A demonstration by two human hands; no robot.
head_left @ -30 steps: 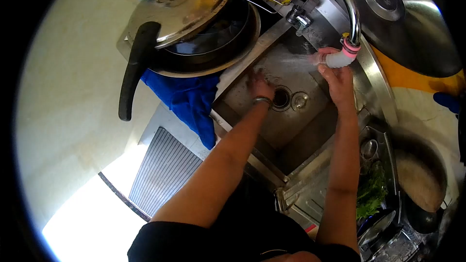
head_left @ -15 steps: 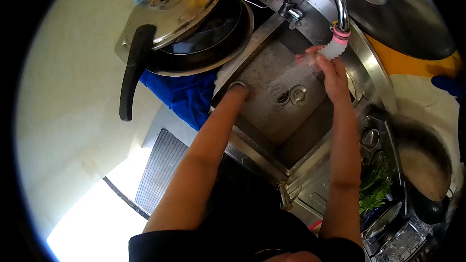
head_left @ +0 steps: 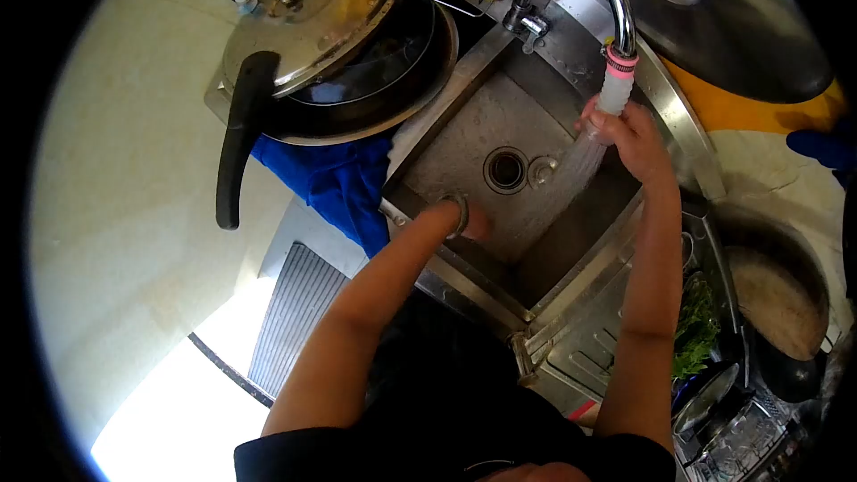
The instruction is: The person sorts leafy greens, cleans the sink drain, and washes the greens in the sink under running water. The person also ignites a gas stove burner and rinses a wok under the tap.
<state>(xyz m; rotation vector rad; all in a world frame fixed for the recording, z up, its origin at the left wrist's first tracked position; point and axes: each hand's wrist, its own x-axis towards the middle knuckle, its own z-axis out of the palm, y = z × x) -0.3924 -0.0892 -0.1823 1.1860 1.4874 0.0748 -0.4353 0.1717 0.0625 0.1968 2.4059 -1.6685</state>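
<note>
The right hand grips the flexible faucet extension, right of upper center—its spray has swung off the drain, now wetting the lower basin—while the left hand's grip, at center, is indeterminable.

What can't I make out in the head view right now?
All in the head view:
- Left hand's fingers: blurred, low in the sink.
- Right hand's grip: partly hidden by the hose.
- Drain's inside: too dark.
- Large metal dish: cut off by the top edge.
</note>
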